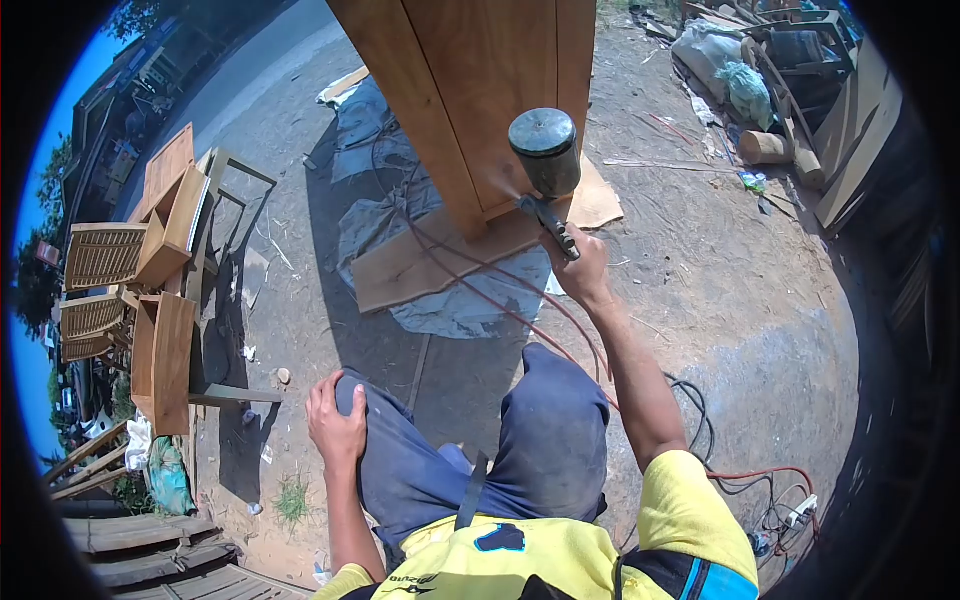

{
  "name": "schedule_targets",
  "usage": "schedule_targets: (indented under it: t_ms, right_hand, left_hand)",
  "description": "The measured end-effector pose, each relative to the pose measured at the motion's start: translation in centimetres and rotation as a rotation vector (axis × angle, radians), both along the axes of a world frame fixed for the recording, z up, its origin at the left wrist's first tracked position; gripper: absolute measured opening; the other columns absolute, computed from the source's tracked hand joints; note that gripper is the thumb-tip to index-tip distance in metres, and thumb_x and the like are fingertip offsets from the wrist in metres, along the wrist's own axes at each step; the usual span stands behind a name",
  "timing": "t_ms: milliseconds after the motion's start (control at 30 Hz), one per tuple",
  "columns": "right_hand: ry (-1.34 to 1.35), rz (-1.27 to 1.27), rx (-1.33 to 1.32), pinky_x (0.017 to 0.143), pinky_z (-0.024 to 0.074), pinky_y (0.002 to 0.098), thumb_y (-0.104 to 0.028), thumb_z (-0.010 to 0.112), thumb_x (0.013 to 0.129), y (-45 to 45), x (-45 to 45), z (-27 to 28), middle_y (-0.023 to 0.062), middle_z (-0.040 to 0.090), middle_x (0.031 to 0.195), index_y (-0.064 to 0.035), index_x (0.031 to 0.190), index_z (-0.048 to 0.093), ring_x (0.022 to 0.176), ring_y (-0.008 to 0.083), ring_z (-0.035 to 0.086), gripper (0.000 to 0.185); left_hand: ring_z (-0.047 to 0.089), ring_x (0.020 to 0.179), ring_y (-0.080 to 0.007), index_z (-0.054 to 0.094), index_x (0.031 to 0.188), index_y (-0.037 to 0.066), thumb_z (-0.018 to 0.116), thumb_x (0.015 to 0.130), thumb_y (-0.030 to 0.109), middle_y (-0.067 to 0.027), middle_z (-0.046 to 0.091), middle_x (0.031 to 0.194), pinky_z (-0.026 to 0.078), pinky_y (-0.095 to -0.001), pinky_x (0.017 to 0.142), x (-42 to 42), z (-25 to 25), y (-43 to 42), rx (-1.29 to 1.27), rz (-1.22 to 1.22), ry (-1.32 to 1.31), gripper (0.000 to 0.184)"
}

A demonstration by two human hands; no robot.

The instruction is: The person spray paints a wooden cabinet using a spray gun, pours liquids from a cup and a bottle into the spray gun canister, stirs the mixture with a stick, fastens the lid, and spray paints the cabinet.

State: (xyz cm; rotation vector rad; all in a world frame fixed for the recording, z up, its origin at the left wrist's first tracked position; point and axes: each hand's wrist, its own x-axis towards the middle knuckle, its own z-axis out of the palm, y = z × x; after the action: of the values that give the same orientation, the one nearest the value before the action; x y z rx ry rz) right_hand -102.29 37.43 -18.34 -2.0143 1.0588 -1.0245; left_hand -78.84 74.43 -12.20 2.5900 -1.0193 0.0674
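Note:
My right hand [583,266] is closed around the handle of a spray gun [550,228] with a dark metal cup [546,150] on top. A fine mist leaves its nozzle toward the lower part of a tall brown wooden cabinet [490,110], which the gun does not touch. The cabinet's foot rests on a flat wooden board [400,270] over a pale sheet [455,308] on the ground. My left hand [338,415] lies on my left knee with its fingers apart, holding nothing.
Red hoses [520,318] run from near the board past my right leg. Wooden drawers [165,350] and slatted pieces [103,256] stand on a bench at the left. Scrap wood, a cut log [764,148] and sacks [705,52] lie at the upper right. Cables [775,500] coil at the lower right.

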Motion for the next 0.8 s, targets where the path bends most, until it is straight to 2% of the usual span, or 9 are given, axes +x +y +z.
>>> schedule_targets:
  t_ms: [100,300,333,400,467,500,667,700,800]
  right_hand:
    - [0.176,0.014,0.099,0.068,0.0521,0.0544,-0.038,0.074,0.099,0.2,-0.3,-3.1,0.0283,0.070,0.082,-0.0003,0.096,0.070,0.084,0.0486,0.070,0.038]
    - [0.253,0.004,0.122,0.073,0.0526,0.0572,-0.041,0.073,0.098,1.2,-0.7,-1.9,0.0308,0.070,0.084,-0.0002,0.098,0.069,0.088,0.0512,0.069,0.041]
    - [0.244,0.014,0.108,0.073,0.0533,0.0576,-0.038,0.073,0.098,1.2,-0.7,-0.7,0.0317,0.069,0.083,0.0002,0.094,0.066,0.087,0.0513,0.069,0.039]
    - [0.176,0.024,0.059,0.070,0.0527,0.0540,-0.039,0.074,0.099,0.9,-0.8,2.3,0.0291,0.070,0.081,-0.0003,0.103,0.073,0.086,0.0487,0.071,0.039]
    - [0.029,0.038,-0.007,0.065,0.0526,0.0482,-0.031,0.074,0.099,1.0,-0.9,5.8,0.0241,0.070,0.076,-0.0017,0.102,0.073,0.078,0.0430,0.072,0.030]
    - [-0.010,0.035,-0.055,0.060,0.0508,0.0412,-0.026,0.075,0.099,0.7,-0.8,7.5,0.0187,0.070,0.073,-0.0031,0.102,0.074,0.069,0.0322,0.073,0.023]
    - [-0.336,0.078,-0.140,0.058,0.0486,0.0370,-0.029,0.075,0.100,0.2,0.2,17.7,0.0128,0.067,0.069,-0.0030,0.101,0.075,0.060,0.0204,0.068,0.026]
    - [-0.335,0.052,-0.141,0.058,0.0486,0.0370,-0.029,0.075,0.100,-0.1,0.7,19.0,0.0128,0.067,0.069,-0.0030,0.101,0.075,0.060,0.0204,0.068,0.026]
    - [-0.419,0.085,-0.181,0.055,0.0483,0.0432,-0.039,0.076,0.100,-1.5,1.0,21.8,0.0165,0.064,0.065,-0.0003,0.086,0.066,0.058,0.0328,0.066,0.042]
  left_hand:
    - [0.060,0.122,-0.0375,0.068,0.131,0.011,0.073,0.094,0.033,-0.0147,0.066,0.128,0.048,-0.0473,0.106,0.0,0.2,-0.1,0.008,0.015,0.008,0.043]
    - [0.061,0.121,-0.0368,0.068,0.128,0.011,0.073,0.094,0.033,-0.0129,0.067,0.129,0.048,-0.0469,0.106,0.0,-0.2,0.0,0.004,0.021,-0.015,0.041]
    - [0.061,0.121,-0.0369,0.069,0.128,0.011,0.073,0.094,0.034,-0.0129,0.067,0.128,0.048,-0.0471,0.106,0.0,-0.1,-0.2,0.006,0.022,0.003,0.041]
    - [0.061,0.121,-0.0371,0.069,0.128,0.011,0.074,0.093,0.034,-0.0134,0.067,0.128,0.048,-0.0471,0.105,0.1,-0.1,-0.2,-0.013,0.030,-0.002,0.042]
    - [0.060,0.120,-0.0388,0.070,0.127,0.011,0.075,0.092,0.035,-0.0163,0.066,0.124,0.048,-0.0491,0.105,0.2,-0.5,-0.3,-0.021,0.019,0.001,0.044]
    - [0.060,0.120,-0.0387,0.070,0.127,0.010,0.076,0.092,0.035,-0.0167,0.066,0.124,0.048,-0.0492,0.105,0.3,-0.7,-0.3,-0.021,0.016,-0.004,0.044]
    - [0.060,0.121,-0.0387,0.070,0.127,0.010,0.075,0.092,0.035,-0.0170,0.066,0.125,0.048,-0.0492,0.106,0.5,-1.0,-0.8,0.001,0.006,-0.010,0.044]
    - [0.060,0.121,-0.0387,0.070,0.127,0.010,0.075,0.092,0.035,-0.0169,0.066,0.126,0.048,-0.0491,0.106,0.5,-1.2,-1.0,0.007,0.003,-0.018,0.044]
    - [0.060,0.121,-0.0383,0.070,0.128,0.010,0.075,0.092,0.035,-0.0164,0.066,0.126,0.047,-0.0488,0.106,0.3,-1.0,-1.3,0.050,0.008,-0.014,0.044]
